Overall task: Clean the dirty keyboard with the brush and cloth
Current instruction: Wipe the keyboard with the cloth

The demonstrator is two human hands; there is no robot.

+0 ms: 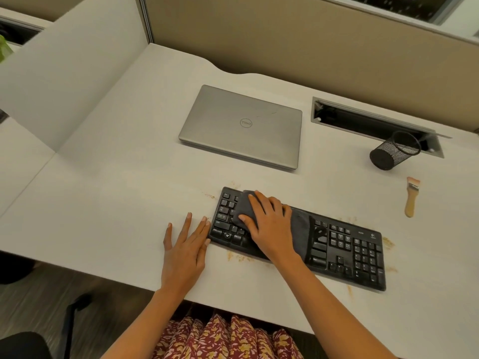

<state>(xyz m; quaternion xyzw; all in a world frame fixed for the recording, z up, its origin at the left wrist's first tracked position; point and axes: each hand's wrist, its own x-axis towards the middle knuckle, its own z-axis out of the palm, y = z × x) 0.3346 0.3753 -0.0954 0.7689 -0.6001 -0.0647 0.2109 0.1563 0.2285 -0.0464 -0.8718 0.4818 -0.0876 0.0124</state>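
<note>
A black keyboard (pixel 350 252) lies on the white worktop (pixel 116 203) near its front edge, slanting so that its right end sits nearer than its left. A dark grey cloth (pixel 300 229) is spread over the left and middle keys. The right hand (pixel 269 224) lies flat on top of it, fingers spread and nearly straight, pressing the cloth down on the keys rather than clutching it. The thumb rests at the cloth's near-left edge.

The left hand (pixel 185 247) lies palm down on the worktop just left of the keyboard, released and holding nothing. Its straight fingertips touch the keyboard's left edge.

Brownish crumbs (pixel 387 242) are scattered on the worktop around the keyboard, at its far-left corner, along its near edge and by its right end.

The brush (pixel 411 196), with a wooden handle and pale bristles, lies untouched to the right, beyond the keyboard's far-right corner, bristles pointing away.

Farther back a closed silver laptop (pixel 241 125) lies flat. To its right is an open cable slot (pixel 363 120), and a black mesh pen cup (pixel 394 151) lies tipped on its side at the slot's near-right end.

A floral garment (pixel 220 338) shows below the worktop's front edge.
</note>
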